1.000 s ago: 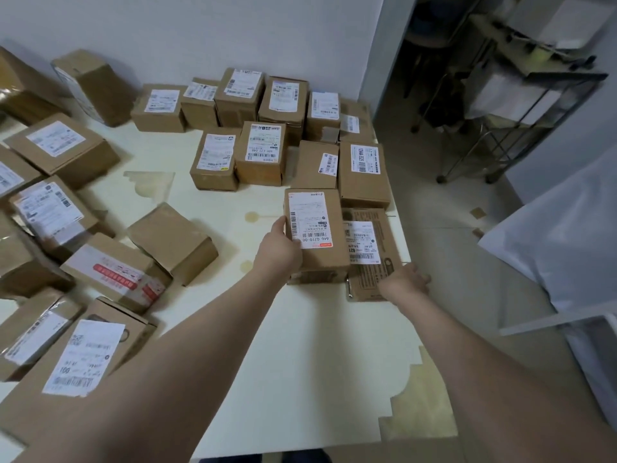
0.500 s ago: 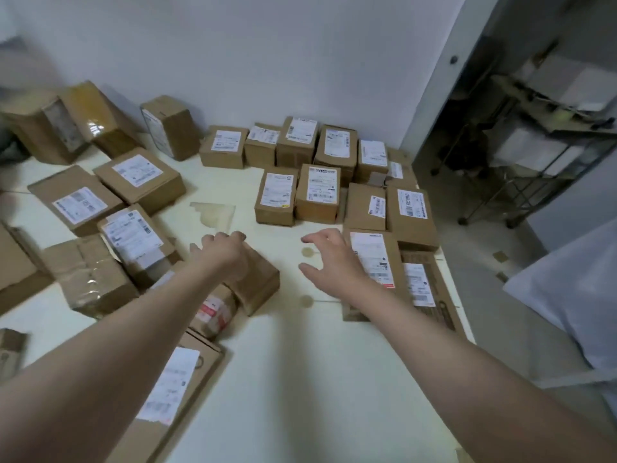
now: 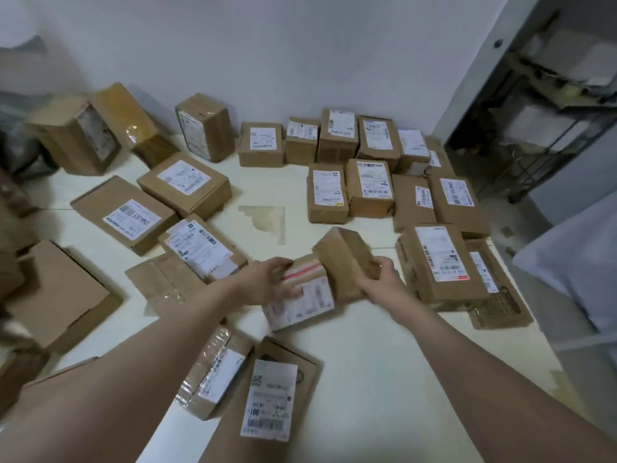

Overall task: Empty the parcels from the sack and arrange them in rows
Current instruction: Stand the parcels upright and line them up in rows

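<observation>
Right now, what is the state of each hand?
Left hand: grips the red-taped parcel.
Right hand: grips the plain brown box.

Left hand [image 3: 267, 280] holding parcel [image 3: 302, 304], right hand [image 3: 380, 279] gripping box [image 3: 347, 253]

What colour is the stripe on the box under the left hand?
Red, across the brown box the left hand holds; head view.
</observation>
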